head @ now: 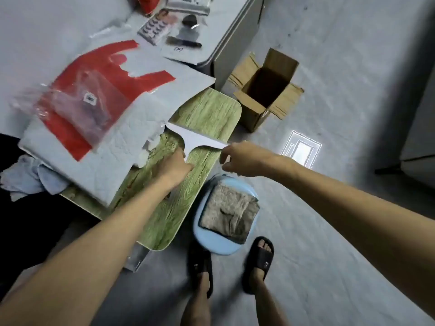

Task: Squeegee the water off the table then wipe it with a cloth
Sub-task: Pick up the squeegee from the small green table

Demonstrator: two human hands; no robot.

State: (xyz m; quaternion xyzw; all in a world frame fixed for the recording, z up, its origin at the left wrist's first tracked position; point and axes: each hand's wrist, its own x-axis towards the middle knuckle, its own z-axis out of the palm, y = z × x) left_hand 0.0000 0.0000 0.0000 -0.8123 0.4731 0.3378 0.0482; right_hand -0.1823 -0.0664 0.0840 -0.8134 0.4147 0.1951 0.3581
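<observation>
A white squeegee [196,138] lies blade-down across the green wood-grain table [211,114]. My left hand [175,164] grips its handle from below. My right hand [240,158] pinches the right end of the blade at the table's right edge. A grey folded cloth [229,214] rests on a light blue stool [209,243] beside the table, below my right hand.
A pale blue quilted sheet [113,149] with a red plastic bag [94,90] covers the table's left part. An open cardboard box [266,90] stands on the floor at the far right. My feet in black slippers [257,260] are by the stool. Small items lie on a white surface [226,27] behind.
</observation>
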